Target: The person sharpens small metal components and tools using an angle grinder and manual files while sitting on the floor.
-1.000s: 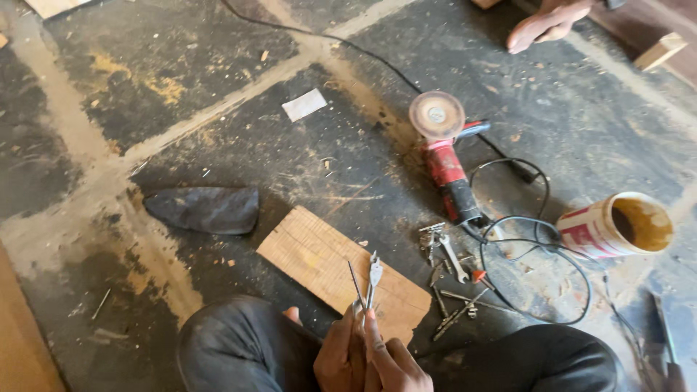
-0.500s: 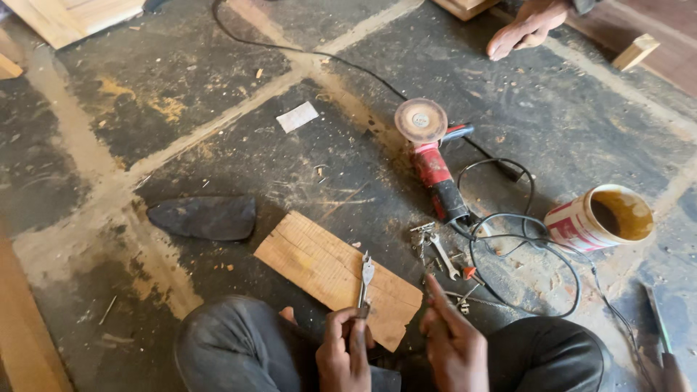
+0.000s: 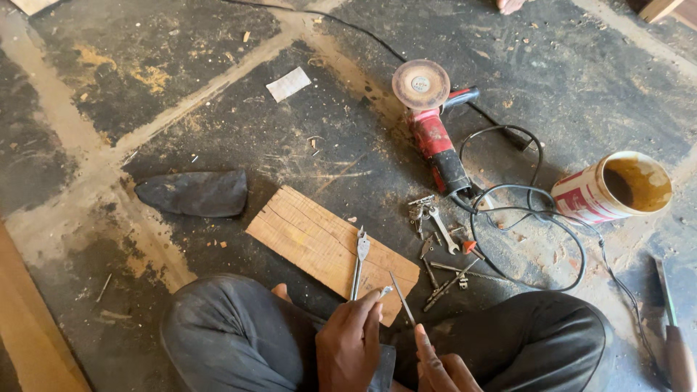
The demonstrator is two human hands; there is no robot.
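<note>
I sit cross-legged on the floor. My left hand (image 3: 352,337) grips the shank of a flat spade drill bit (image 3: 358,260), whose tip points away over a small wooden board (image 3: 312,239). My right hand (image 3: 439,366) is low in front of my lap and pinches a thin metal bit (image 3: 401,297) that angles up toward the board's near corner. Just right of the board lies a scatter of several loose bits and a small wrench (image 3: 439,239).
A red angle grinder (image 3: 432,123) with its disc up lies beyond the tools, its black cord (image 3: 523,225) looped on the floor. An open can (image 3: 617,187) lies on its side at right. A dark flat piece (image 3: 192,192) lies left; a knife-like tool (image 3: 671,327) lies far right.
My hands have come apart: the left keeps the spade bit while the right reached to the loose tools and came back holding a thin bit. The camera has dipped closer.
</note>
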